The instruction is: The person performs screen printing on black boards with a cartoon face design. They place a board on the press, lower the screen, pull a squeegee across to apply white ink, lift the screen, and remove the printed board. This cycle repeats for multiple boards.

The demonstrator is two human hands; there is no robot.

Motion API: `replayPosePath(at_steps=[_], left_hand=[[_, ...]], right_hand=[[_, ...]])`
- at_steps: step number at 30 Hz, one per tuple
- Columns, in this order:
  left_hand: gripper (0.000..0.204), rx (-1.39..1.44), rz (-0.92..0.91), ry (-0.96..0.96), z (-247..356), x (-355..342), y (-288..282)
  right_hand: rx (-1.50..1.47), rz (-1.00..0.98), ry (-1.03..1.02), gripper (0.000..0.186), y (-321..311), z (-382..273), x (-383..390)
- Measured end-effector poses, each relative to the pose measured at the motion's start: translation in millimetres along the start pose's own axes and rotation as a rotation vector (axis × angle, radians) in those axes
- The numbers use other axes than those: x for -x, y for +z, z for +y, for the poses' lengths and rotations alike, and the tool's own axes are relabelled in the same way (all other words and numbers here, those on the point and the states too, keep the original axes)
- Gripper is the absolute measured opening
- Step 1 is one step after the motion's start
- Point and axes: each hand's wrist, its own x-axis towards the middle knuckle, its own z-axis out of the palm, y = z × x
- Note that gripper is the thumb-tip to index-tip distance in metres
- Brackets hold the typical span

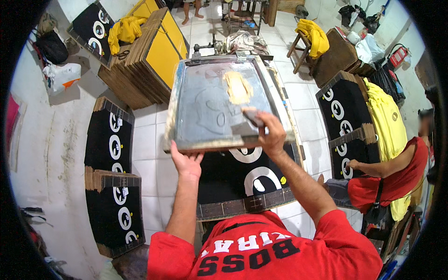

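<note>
A screen-printing frame (196,84), hinged along its far edge, is tilted over a black board (224,172) printed with white eye shapes. A patch of cream-coloured ink (237,87) lies on the screen's grey surface. My left hand (185,161) is closed on the frame's near left edge from below. My right hand (273,133) grips a squeegee (253,116) over the right half of the screen, just below the ink.
Stacks of printed black boards (109,214) stand at left and right; a yellow-faced stack (158,46) is behind at left. A co-worker in red (387,182) bends over the right stacks, beside yellow cloth (382,112). A stool (301,53) stands farther back.
</note>
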Motion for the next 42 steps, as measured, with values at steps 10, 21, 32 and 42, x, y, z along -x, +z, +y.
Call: replayPosePath(at_steps=[10, 21, 32, 42], left_hand=[[0.057, -1.269, 0.335, 0.656, -93.3, -45.3, -98.0], [0.098, -2.083, -0.119, 1.001, -100.0, -68.7, -114.3], [0.097, -2.080, -0.148, 0.958, -97.3, -66.2, -113.3], [0.097, -2.031, -0.143, 0.962, -97.8, -66.3, -116.2]], right_hand=[[0.027, -0.393, 0.103, 0.025, 99.9, 91.4, -29.5], [0.202, -0.584, 0.000, 0.022, 267.7, 194.2, -113.6], [0.238, -0.852, -0.017, 0.015, 172.2, 133.4, -48.6], [0.337, -0.753, 0.068, 0.029, 260.4, 188.9, -102.9]])
